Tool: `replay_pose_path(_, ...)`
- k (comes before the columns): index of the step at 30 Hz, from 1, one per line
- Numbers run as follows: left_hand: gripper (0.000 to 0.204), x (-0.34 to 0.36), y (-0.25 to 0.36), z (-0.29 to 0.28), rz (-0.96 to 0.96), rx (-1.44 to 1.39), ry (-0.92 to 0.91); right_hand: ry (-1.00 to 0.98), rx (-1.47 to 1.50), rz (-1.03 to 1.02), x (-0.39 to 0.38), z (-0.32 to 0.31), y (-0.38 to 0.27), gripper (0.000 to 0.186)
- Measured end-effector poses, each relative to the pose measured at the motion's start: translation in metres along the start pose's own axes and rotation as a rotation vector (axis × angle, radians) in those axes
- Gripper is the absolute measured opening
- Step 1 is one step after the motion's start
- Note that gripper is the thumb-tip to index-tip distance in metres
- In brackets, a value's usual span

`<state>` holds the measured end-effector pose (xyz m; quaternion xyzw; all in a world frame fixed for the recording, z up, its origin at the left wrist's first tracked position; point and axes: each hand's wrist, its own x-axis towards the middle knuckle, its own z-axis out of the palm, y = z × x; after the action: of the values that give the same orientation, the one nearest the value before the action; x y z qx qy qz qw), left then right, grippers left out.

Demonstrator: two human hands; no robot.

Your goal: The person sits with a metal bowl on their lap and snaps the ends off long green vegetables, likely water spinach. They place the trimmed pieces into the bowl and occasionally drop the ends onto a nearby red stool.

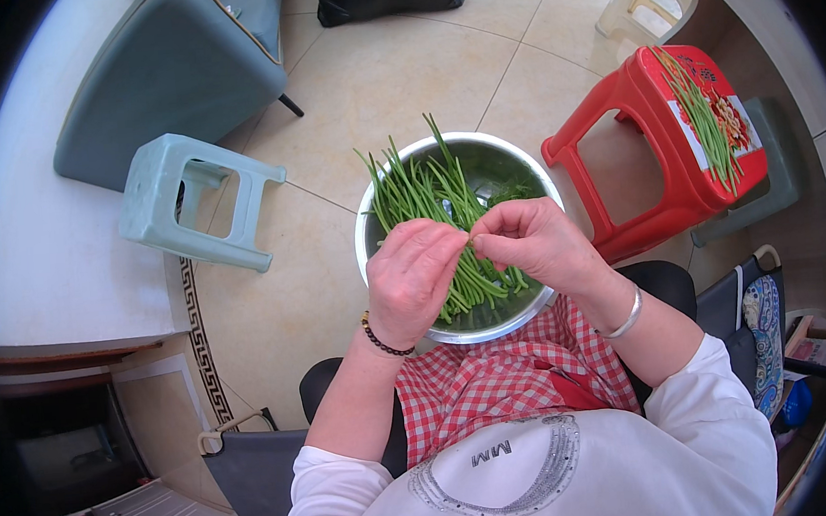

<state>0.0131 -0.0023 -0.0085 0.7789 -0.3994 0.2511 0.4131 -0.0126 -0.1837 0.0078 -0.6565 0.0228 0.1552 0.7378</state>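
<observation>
The left hand [412,275] and right hand [537,243] met above the bowl [513,160], fingers pinched narrow, anything between too small to tell; green stems [414,190] lay in the bowl, others on the stool [682,173].

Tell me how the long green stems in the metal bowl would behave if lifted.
The green stems look slender, so each is probably light. Several jut past the bowl's rim with little droop, suggesting some stiffness. They look loose, so some might slip out.

Stems [411,194] in bowl [502,164]; stool [152,194] left, second stool [679,161] right, more stems [705,125] atop.
</observation>
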Motion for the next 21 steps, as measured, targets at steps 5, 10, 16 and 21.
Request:
replay_pose_path(5,0.024,-0.0017,-0.0026,0.0001,-0.012,0.004,0.010,-0.011,0.003,0.038,-0.0001,-0.0001,-0.0051,0.014)
replay_pose_path(10,0.023,-0.0009,-0.0017,-0.0001,-0.017,0.026,0.005,-0.005,-0.002,0.046,-0.0001,0.0007,-0.0053,0.015)
replay_pose_path(16,0.021,-0.0022,0.0006,0.0017,-0.075,-0.030,-0.006,-0.001,0.049,0.051,0.0016,0.0008,0.0018,0.013)
replay_pose_path(21,0.017,-0.0046,0.0026,0.0034,-0.234,-0.193,-0.004,-0.033,0.179,0.079,0.0027,0.0006,0.0020,0.012)
